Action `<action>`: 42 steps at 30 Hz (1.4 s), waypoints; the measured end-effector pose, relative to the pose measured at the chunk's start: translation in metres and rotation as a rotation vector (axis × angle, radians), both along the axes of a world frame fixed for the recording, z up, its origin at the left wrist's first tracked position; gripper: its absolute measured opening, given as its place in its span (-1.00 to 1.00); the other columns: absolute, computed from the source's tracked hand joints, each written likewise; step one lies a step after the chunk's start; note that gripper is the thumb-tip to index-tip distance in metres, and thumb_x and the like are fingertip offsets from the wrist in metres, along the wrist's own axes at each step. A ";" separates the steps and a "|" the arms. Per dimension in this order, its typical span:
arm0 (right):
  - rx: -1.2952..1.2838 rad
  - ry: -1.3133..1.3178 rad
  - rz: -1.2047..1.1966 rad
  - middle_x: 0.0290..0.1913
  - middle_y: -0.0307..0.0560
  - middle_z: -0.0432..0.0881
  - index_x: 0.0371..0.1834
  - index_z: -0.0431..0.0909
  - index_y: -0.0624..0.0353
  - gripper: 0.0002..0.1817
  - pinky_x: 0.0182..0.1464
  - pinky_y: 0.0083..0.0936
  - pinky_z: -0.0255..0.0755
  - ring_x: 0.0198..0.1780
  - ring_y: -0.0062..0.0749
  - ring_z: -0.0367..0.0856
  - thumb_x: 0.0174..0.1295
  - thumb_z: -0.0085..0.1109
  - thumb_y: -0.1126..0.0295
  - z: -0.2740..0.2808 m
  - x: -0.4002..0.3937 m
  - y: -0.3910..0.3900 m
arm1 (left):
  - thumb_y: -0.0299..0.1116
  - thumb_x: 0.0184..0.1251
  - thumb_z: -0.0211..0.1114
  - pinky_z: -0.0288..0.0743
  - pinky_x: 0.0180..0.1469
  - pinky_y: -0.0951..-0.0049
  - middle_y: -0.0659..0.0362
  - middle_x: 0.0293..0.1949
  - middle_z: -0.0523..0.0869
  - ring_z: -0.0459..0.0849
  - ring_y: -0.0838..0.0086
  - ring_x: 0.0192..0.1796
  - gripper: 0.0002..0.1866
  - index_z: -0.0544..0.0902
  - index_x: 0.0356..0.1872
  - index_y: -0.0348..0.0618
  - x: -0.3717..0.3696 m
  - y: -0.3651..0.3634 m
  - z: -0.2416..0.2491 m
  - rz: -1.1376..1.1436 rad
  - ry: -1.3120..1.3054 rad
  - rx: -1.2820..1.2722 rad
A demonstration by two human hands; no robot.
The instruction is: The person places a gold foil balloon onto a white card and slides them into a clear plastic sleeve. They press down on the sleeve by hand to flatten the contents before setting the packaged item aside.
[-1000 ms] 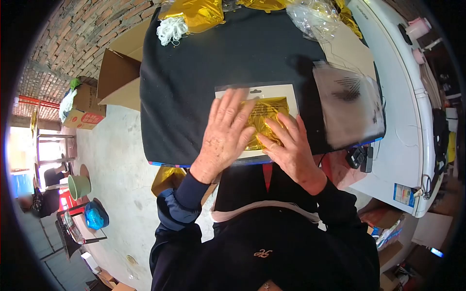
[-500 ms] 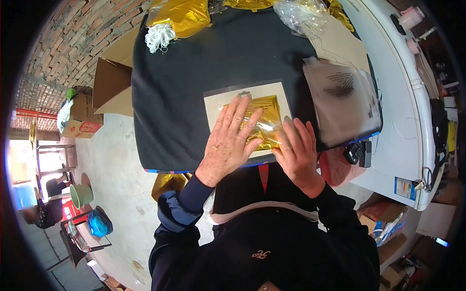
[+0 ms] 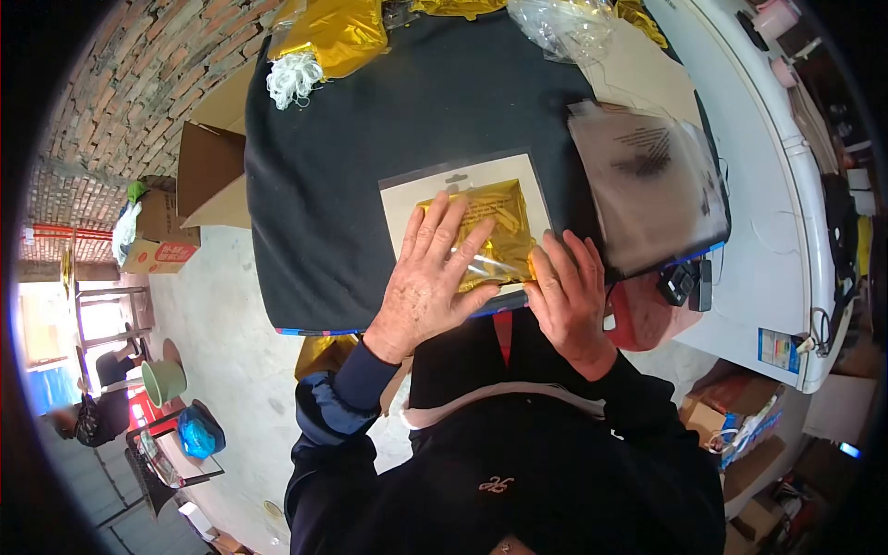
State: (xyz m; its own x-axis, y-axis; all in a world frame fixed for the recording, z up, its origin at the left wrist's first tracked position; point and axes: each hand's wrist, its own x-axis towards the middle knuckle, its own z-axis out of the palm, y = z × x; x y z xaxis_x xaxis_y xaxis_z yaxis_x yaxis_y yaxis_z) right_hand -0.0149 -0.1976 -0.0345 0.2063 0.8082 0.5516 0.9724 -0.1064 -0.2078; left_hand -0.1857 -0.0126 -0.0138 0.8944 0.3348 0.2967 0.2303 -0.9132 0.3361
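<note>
A clear plastic bag holding a white card and a folded gold foil sheet point(image 3: 507, 222) lies near the table's front edge, its hang-hole at the far end. My left hand point(image 3: 424, 282) is open and rests flat on the bag's left part, fingers spread over the foil. At the lower right corner of the bag is my right hand point(image 3: 569, 301), its fingers stretched out and touching the bag's right edge. The bag's lower left part is hidden under my left hand.
A stack of clear printed plastic bags point(image 3: 647, 190) lies at the table's right. At the back are gold foil packets point(image 3: 338, 37), a bundle of white string point(image 3: 294, 79) and crumpled clear plastic point(image 3: 564, 28). An open cardboard box point(image 3: 213, 171) stands left of the black-covered table point(image 3: 324, 185).
My left hand has slid slightly left and down, uncovering the hang-hole and more of the foil. My right hand has stayed at the bag's right edge, its fingers a little lower.
</note>
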 end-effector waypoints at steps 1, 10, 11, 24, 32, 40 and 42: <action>-0.015 0.006 -0.002 0.50 0.07 0.57 0.35 0.62 0.23 -0.33 0.58 0.26 0.34 0.55 0.14 0.48 0.14 0.62 0.35 0.002 0.000 0.000 | 0.30 0.49 0.38 -0.04 0.81 -0.21 -0.15 0.70 0.34 0.19 -0.09 0.79 -0.15 0.50 0.65 0.07 0.000 0.000 0.001 -0.004 0.019 0.023; -0.176 0.069 -0.013 0.60 0.15 0.45 0.55 0.50 0.28 -0.11 0.64 0.27 0.19 0.66 0.19 0.32 0.16 0.62 0.16 0.016 0.000 -0.004 | 0.21 0.48 0.42 0.04 0.78 -0.24 -0.12 0.60 0.50 0.35 -0.03 0.72 -0.20 0.54 0.62 0.05 0.007 -0.001 0.006 -0.019 0.063 0.082; -0.187 0.068 -0.004 0.61 0.15 0.44 0.56 0.48 0.29 -0.09 0.64 0.26 0.19 0.68 0.18 0.30 0.15 0.62 0.14 0.016 0.000 -0.004 | 0.20 0.48 0.42 0.07 0.76 -0.25 -0.11 0.59 0.52 0.38 -0.02 0.71 -0.20 0.55 0.62 0.04 0.007 0.000 0.010 -0.024 0.069 0.090; -0.168 0.111 0.104 0.59 0.33 0.42 0.56 0.44 0.42 -0.05 0.67 0.14 0.21 0.65 0.23 0.35 0.13 0.63 0.19 0.011 0.010 -0.005 | 0.22 0.44 0.40 0.36 0.49 -0.11 0.03 0.48 0.68 0.58 0.10 0.52 -0.26 0.68 0.49 -0.01 0.024 0.013 0.008 -0.063 0.024 0.231; -0.179 0.116 0.122 0.59 0.35 0.42 0.56 0.43 0.43 -0.04 0.68 0.15 0.22 0.66 0.25 0.36 0.08 0.65 0.24 0.010 0.013 -0.006 | 0.08 0.24 0.57 0.34 0.56 -0.20 0.01 0.41 0.67 0.54 0.10 0.52 -0.28 0.73 0.36 -0.10 0.030 0.018 0.003 -0.117 -0.073 0.208; -0.164 0.091 0.131 0.60 0.36 0.40 0.57 0.42 0.46 -0.02 0.69 0.16 0.21 0.67 0.26 0.34 0.07 0.65 0.27 0.009 0.013 -0.006 | 0.09 0.29 0.55 0.29 0.62 -0.22 0.00 0.37 0.67 0.53 0.07 0.52 -0.31 0.74 0.34 -0.10 0.032 0.019 0.001 -0.138 -0.098 0.195; -0.168 0.094 0.133 0.60 0.36 0.40 0.56 0.42 0.47 -0.02 0.69 0.16 0.21 0.67 0.26 0.34 0.07 0.66 0.28 0.009 0.013 -0.005 | 0.12 0.31 0.54 0.26 0.64 -0.23 -0.02 0.42 0.64 0.51 0.03 0.55 -0.30 0.72 0.37 -0.09 0.029 0.017 0.004 -0.131 -0.077 0.179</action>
